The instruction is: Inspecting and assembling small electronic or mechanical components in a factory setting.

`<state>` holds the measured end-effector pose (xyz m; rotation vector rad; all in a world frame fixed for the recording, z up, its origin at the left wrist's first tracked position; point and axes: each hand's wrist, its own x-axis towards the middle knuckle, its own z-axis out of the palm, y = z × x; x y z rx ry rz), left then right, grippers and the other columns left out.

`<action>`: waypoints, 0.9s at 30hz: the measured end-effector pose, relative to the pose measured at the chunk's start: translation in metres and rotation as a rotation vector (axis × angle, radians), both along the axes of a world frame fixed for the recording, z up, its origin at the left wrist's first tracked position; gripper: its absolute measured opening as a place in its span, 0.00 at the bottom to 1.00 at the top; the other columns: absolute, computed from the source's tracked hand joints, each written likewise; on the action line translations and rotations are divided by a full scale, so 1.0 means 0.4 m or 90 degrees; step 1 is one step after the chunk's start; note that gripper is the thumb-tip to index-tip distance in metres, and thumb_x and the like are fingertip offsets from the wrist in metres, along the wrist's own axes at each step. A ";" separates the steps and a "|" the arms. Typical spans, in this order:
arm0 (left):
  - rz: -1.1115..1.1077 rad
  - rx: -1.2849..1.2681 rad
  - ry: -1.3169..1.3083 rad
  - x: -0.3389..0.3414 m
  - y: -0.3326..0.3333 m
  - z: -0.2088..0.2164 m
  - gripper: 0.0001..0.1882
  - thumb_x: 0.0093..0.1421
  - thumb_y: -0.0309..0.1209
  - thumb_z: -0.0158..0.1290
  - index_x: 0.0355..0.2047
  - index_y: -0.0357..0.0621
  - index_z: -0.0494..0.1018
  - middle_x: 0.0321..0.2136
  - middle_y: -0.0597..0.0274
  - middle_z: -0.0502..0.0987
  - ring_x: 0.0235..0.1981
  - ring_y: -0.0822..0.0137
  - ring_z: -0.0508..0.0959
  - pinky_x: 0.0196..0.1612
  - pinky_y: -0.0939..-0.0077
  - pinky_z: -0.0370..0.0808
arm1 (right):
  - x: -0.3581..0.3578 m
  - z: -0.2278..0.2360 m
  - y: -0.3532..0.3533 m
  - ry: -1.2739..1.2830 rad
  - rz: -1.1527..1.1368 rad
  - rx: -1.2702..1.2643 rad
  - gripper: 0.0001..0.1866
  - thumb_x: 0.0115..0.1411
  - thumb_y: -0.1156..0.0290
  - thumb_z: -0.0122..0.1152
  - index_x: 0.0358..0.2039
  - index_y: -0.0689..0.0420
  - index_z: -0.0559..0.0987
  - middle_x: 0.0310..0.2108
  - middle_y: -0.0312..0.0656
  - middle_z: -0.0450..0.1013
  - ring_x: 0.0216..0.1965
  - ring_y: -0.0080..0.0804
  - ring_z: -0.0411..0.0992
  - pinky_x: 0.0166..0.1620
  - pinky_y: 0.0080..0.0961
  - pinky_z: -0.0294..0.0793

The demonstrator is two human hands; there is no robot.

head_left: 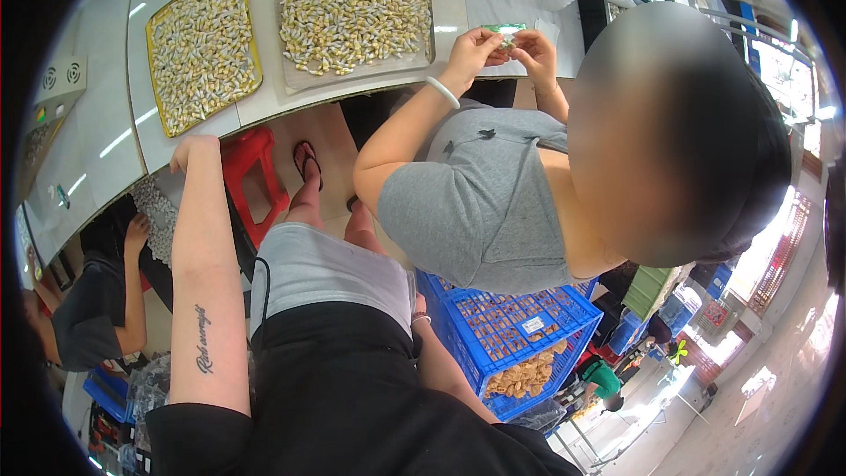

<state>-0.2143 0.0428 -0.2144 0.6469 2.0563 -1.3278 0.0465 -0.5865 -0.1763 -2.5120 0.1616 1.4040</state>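
Observation:
My left hand (196, 152) is bent at the wrist against the table's front edge, just below a yellow-rimmed tray (256, 62). Its fingers are mostly hidden, and no held object shows. Small whitish and yellow pieces (203, 44) cover that tray; I cannot make out their kind. My right hand (420, 303) hangs low beside my hip, close to the blue crates, its fingers largely out of sight. On the right, a co-worker in a grey shirt pinches a small greenish item (506, 40) between both hands over the table edge.
A second tray (430, 0) of similar pieces lies on the table (123, 53). Below stands a red stool (251, 181). Stacked blue crates (529, 326) with tan contents are behind the co-worker. Another person (88, 308) sits at left, by a pile of pale pieces (157, 220).

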 end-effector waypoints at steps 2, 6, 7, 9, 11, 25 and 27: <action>0.012 0.010 0.004 -0.002 -0.001 0.002 0.19 0.58 0.41 0.31 0.44 0.42 0.58 0.43 0.53 0.70 0.45 0.58 0.71 0.49 0.67 0.67 | 0.002 0.000 -0.003 0.013 0.025 -0.039 0.19 0.50 0.60 0.55 0.35 0.64 0.76 0.31 0.53 0.74 0.35 0.34 0.72 0.38 0.30 0.67; 0.039 0.032 0.015 0.000 -0.003 0.007 0.20 0.58 0.42 0.30 0.42 0.41 0.60 0.42 0.53 0.70 0.45 0.58 0.71 0.48 0.68 0.67 | 0.005 -0.029 -0.037 0.002 0.030 -0.023 0.19 0.49 0.61 0.55 0.35 0.64 0.76 0.30 0.52 0.74 0.34 0.34 0.72 0.38 0.29 0.67; 0.049 0.040 0.018 0.002 -0.004 0.009 0.20 0.58 0.42 0.30 0.41 0.41 0.61 0.42 0.53 0.71 0.44 0.58 0.71 0.48 0.68 0.67 | 0.005 -0.040 -0.047 0.001 0.042 -0.027 0.19 0.49 0.61 0.55 0.35 0.64 0.76 0.30 0.51 0.74 0.34 0.34 0.72 0.38 0.29 0.67; 0.067 0.056 0.027 0.008 -0.004 0.014 0.20 0.58 0.43 0.30 0.40 0.41 0.62 0.41 0.53 0.71 0.44 0.58 0.71 0.48 0.68 0.67 | 0.005 -0.058 -0.066 0.000 0.055 -0.031 0.19 0.49 0.61 0.55 0.34 0.64 0.76 0.30 0.51 0.74 0.33 0.34 0.72 0.38 0.29 0.67; 0.105 0.082 0.043 0.016 -0.004 0.025 0.21 0.58 0.43 0.30 0.40 0.40 0.63 0.41 0.53 0.71 0.44 0.58 0.71 0.48 0.68 0.67 | 0.007 -0.065 -0.075 -0.004 0.043 -0.059 0.19 0.49 0.61 0.56 0.34 0.64 0.76 0.29 0.50 0.74 0.32 0.34 0.72 0.37 0.29 0.68; 0.674 0.528 0.188 0.097 -0.032 0.167 0.23 0.58 0.45 0.29 0.37 0.39 0.66 0.39 0.52 0.72 0.43 0.57 0.72 0.48 0.69 0.67 | 0.064 0.028 0.011 0.013 0.112 -0.033 0.20 0.55 0.59 0.46 0.39 0.61 0.75 0.37 0.53 0.72 0.42 0.46 0.70 0.43 0.33 0.67; 0.689 0.536 0.190 0.103 -0.034 0.177 0.23 0.58 0.45 0.29 0.37 0.39 0.66 0.39 0.52 0.72 0.43 0.57 0.72 0.48 0.69 0.67 | 0.074 0.042 0.025 0.015 0.138 -0.082 0.20 0.55 0.58 0.46 0.40 0.60 0.75 0.37 0.53 0.72 0.42 0.47 0.70 0.43 0.33 0.67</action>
